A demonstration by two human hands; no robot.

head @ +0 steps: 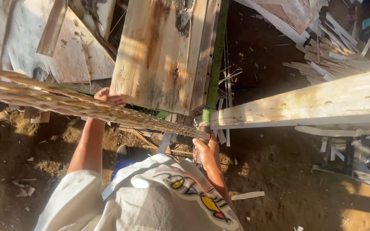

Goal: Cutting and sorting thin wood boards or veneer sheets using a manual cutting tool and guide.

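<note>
Left hand [110,97] grips the plank [163,51] edge at 11 o'clock to steady it; right hand [206,152] is clenched round the saw [86,107] handle, blade lying across the board's underside.

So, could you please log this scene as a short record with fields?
Setting: outdoor dirt ground strewn with wood offcuts
Left hand: on the edge of a stained wooden board
Right hand: gripping the near end of a long rough strip
Nearby: pale beam, green frame
</note>
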